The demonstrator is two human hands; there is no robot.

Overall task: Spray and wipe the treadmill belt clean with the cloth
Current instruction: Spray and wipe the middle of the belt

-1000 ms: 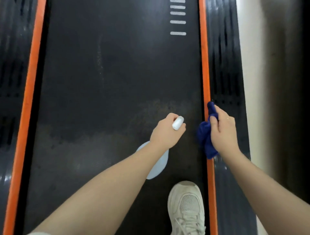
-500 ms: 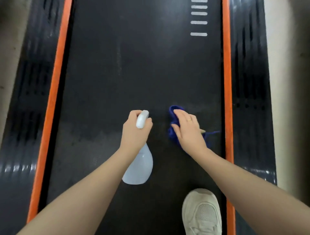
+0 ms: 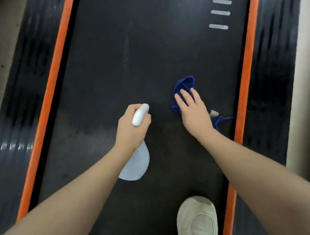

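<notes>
Cloth (image 3: 185, 84) farther up belt (image 3: 151, 58) than before

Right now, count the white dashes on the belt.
3, stacked near the belt's far right: nearest dash, middle dash, farthest dash cut by the frame edge. More may lie beyond.

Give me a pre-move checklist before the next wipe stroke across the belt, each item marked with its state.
1. Right hand flat on the blue cloth: ok.
2. Cloth lying on the treadmill belt: ok.
3. Left hand gripping the spray bottle: ok.
4. Belt wet enough ahead of the cloth: cannot tell.
5. Shoe apart from the cloth: ok.
6. Cloth clean enough for another stroke: cannot tell.
</notes>
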